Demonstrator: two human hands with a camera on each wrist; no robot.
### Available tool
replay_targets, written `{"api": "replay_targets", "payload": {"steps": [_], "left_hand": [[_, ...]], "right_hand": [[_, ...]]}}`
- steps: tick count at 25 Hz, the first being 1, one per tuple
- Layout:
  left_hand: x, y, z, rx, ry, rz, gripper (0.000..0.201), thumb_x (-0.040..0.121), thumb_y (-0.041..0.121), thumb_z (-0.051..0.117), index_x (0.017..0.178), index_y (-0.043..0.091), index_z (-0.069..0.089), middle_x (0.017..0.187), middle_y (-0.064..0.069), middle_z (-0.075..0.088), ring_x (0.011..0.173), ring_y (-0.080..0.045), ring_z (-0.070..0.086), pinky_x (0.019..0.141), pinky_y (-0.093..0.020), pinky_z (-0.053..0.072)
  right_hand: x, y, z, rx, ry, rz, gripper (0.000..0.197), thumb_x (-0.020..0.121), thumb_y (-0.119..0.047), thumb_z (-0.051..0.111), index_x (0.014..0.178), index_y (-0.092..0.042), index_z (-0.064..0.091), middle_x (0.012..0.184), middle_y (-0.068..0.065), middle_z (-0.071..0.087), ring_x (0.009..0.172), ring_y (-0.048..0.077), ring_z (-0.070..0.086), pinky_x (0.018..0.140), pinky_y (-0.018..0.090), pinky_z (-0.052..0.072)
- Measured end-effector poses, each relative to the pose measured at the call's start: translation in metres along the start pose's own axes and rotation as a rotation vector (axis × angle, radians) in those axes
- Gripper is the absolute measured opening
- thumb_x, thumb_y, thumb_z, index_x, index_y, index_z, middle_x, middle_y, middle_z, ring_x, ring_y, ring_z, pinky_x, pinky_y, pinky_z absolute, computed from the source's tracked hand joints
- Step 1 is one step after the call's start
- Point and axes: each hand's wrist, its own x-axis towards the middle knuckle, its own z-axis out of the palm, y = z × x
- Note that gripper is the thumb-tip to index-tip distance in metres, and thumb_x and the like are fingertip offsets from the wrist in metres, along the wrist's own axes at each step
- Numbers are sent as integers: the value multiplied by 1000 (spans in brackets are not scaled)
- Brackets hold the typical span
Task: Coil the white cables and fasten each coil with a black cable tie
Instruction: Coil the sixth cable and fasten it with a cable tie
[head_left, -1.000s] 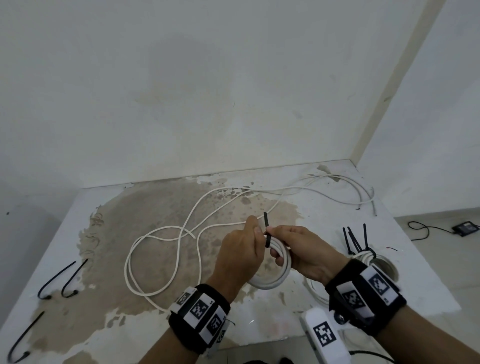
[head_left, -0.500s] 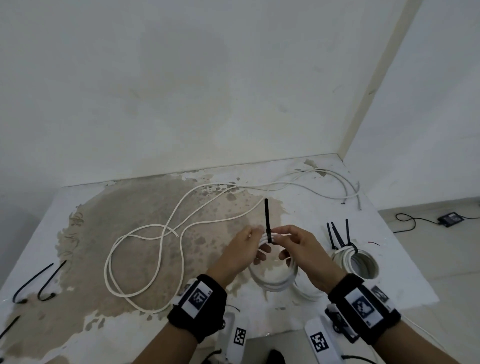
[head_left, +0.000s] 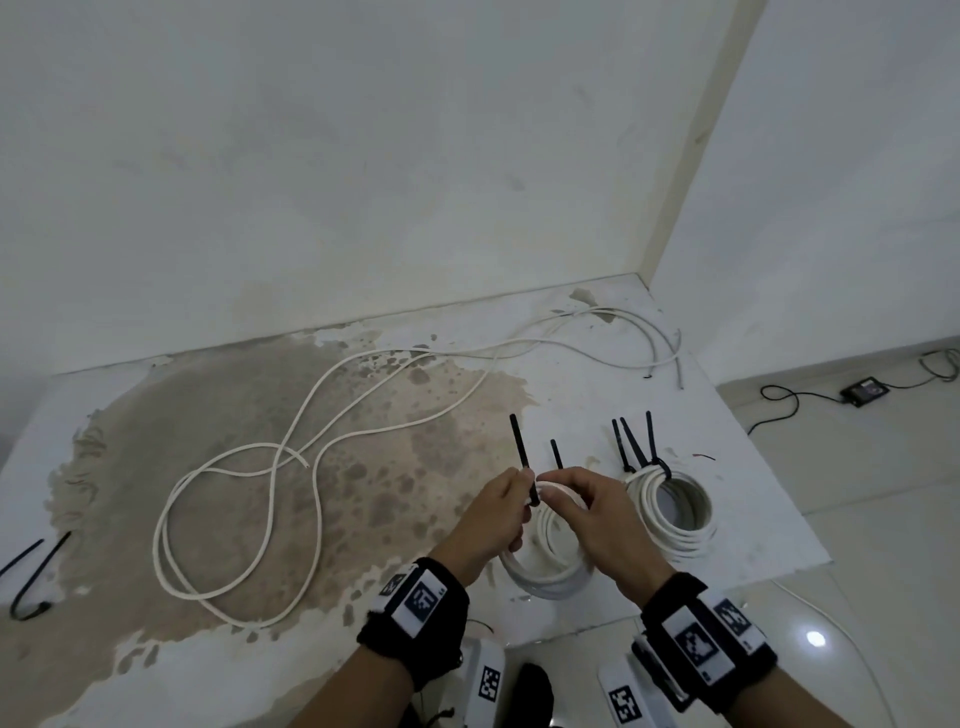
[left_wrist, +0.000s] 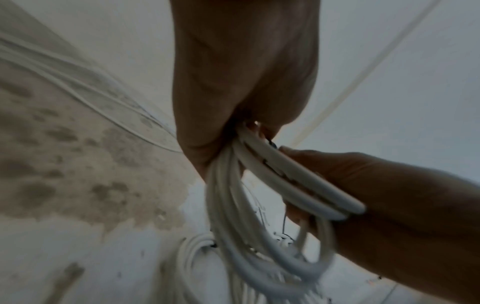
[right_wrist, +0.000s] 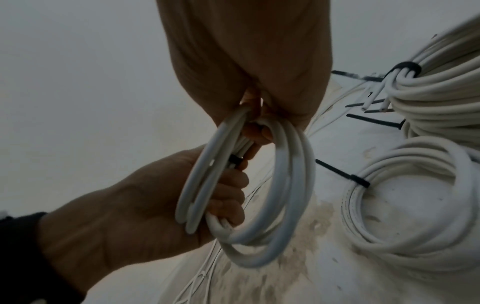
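Note:
Both hands hold a small coil of white cable (head_left: 545, 571) upright above the table's front edge. My left hand (head_left: 524, 493) has its fingers curled round the coil's strands (right_wrist: 197, 185). They lie at the black cable tie (head_left: 521, 452), whose tail points up and away. The tie's head (right_wrist: 235, 160) sits against the strands. My right hand (head_left: 550, 499) pinches the top of the coil (left_wrist: 298, 181) from the right. A long loose white cable (head_left: 249, 467) lies looped on the stained table.
A tied coil (head_left: 675, 514) with several black tie tails (head_left: 634, 441) lies right of my hands, and another tied coil (right_wrist: 405, 205) lies beside it. Loose black ties (head_left: 36, 582) lie at the table's left edge. More cable (head_left: 623, 332) trails to the back right corner by the wall.
The tie's tail sticks out much longer above my fingers than a second ago. Both hands have stayed on the coil, and the finished coils have come into fuller view.

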Motion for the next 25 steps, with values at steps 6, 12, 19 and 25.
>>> {"api": "replay_targets", "payload": {"steps": [6,12,19,25], "left_hand": [[0,7,-9,-309,67,-192,42,98,28,43,58,15,45,49,3,26,42,-12,21,46,-24,20],[8,2,-10,-506,-48,-332,48,97,31,48,51,16,49,50,3,23,39,-9,18,45,-23,18],[38,0,3,-59,15,-162,45,101,47,43,107,8,65,91,-11,72,76,-20,67,68,-29,52],[48,-31,-1,62,-41,-250,36,100,40,45,117,13,61,110,-1,69,83,-15,65,74,-27,47]], "right_hand": [[-2,4,12,-28,-22,-210,9,97,-15,66,102,-17,73,94,-8,75,91,9,70,79,15,49],[1,9,5,-79,-49,-263,11,97,-15,65,103,-20,73,87,-11,73,77,6,67,69,14,47],[24,35,-21,-49,14,-87,18,103,-17,55,107,-21,71,83,-5,73,67,17,68,56,31,57],[48,96,-29,-595,-89,-104,30,98,0,53,121,-14,67,113,6,70,105,27,65,91,33,49]]}}
